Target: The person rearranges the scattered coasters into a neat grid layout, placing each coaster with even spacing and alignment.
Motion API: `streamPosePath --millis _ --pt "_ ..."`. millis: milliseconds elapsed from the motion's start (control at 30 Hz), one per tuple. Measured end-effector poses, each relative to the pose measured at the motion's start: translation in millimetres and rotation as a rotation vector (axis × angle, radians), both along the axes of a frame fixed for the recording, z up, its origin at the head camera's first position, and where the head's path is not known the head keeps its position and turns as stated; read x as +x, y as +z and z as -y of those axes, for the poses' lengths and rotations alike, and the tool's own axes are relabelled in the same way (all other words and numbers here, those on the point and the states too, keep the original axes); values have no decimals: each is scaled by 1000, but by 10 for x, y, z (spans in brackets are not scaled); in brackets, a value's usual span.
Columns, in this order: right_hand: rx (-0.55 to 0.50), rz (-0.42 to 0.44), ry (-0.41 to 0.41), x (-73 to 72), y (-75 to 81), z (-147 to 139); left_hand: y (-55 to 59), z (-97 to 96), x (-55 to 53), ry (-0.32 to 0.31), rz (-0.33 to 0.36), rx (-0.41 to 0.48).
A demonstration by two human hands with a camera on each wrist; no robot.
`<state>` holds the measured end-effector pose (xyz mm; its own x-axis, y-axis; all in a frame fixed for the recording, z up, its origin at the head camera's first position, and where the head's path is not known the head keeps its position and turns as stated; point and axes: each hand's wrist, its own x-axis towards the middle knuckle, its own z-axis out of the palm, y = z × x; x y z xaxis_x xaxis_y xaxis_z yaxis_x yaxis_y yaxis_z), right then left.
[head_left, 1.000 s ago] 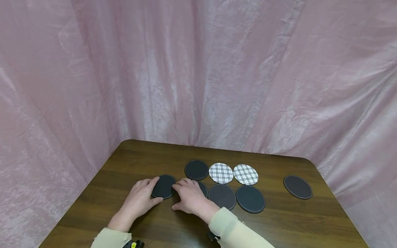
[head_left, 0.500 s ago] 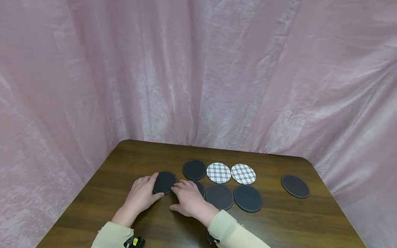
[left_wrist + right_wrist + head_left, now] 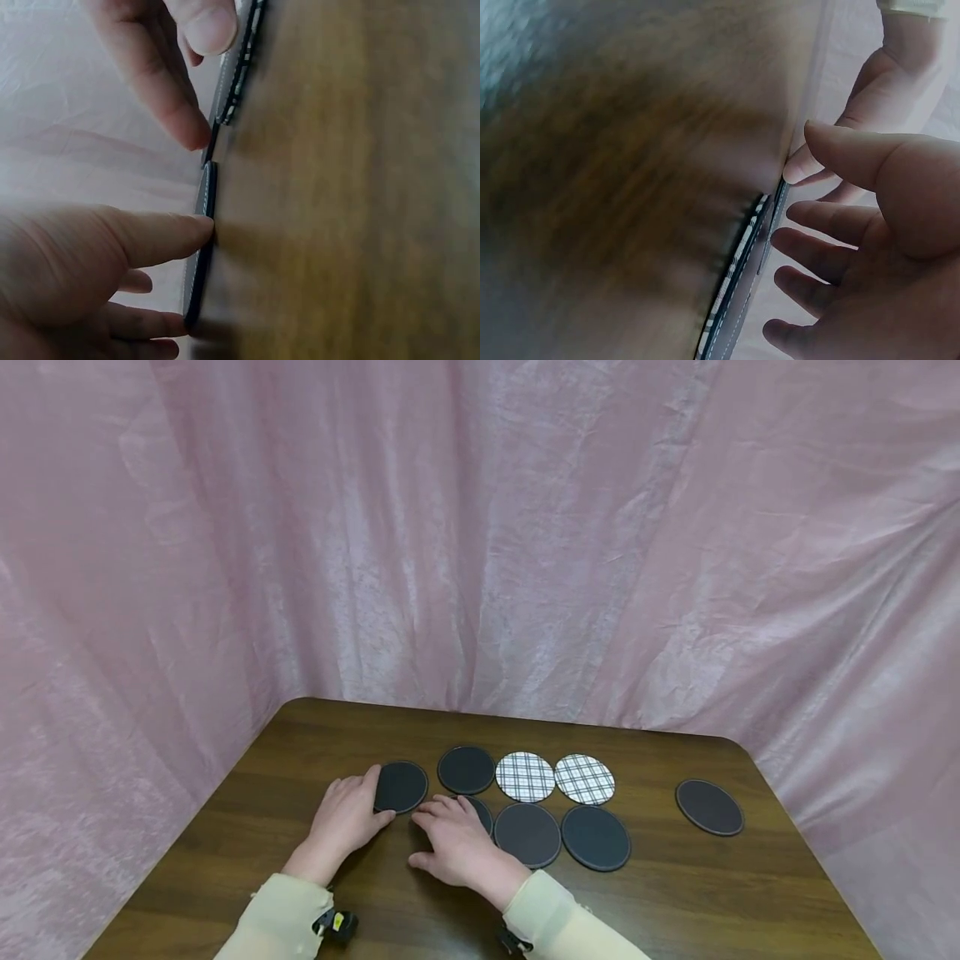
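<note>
At the left end of the group, my left hand (image 3: pixel 343 818) holds a round black coaster (image 3: pixel 402 787) by its left side. In the left wrist view its thumb presses the near edge of that coaster (image 3: pixel 211 184), while other fingers reach its side. My right hand (image 3: pixel 453 843) lies over a dark coaster (image 3: pixel 482 814) in the front row and hides much of it. Its fingers are loosely spread in the right wrist view, with nothing between them. Just behind is another black coaster (image 3: pixel 466 769), a short gap away from the held one.
Two white plaid coasters (image 3: pixel 526 777) continue the back row. A brownish coaster (image 3: pixel 528 835) and a black coaster (image 3: pixel 596 837) continue the front row. Off to the right, one dark coaster (image 3: pixel 709 807) lies alone. The wooden table (image 3: pixel 750 893) ends at a pink curtain (image 3: pixel 480 543).
My left hand has slid the black coaster away from me, from beside the front row to near the back row's left end. My right hand has stayed nearly in place.
</note>
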<state>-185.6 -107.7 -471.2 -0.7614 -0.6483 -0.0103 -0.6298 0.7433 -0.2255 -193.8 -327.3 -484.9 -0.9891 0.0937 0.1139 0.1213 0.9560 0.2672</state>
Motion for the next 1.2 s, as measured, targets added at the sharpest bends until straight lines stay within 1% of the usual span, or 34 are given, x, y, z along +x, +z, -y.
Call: streamPosePath --millis 133,233,400,667,900,1067,1200 --pt "5 -15 -8 -35 15 10 4 -20 -42 -7 18 35" --pt "8 -26 -17 -71 40 19 12 -42 -87 -7 25 46" --pt "14 -7 -24 -94 35 24 1 -44 -170 -10 37 46" --pt "-1 7 -20 -54 -17 -17 -27 20 -296 -36 28 44" --pt "-62 -8 -3 -30 -15 -47 -31 51 -410 -36 58 54" --pt "-83 -10 1 -22 22 -38 -41 47 -457 -45 58 55" --pt "-76 -1 2 -11 22 -40 -49 54 -488 -55 75 61"
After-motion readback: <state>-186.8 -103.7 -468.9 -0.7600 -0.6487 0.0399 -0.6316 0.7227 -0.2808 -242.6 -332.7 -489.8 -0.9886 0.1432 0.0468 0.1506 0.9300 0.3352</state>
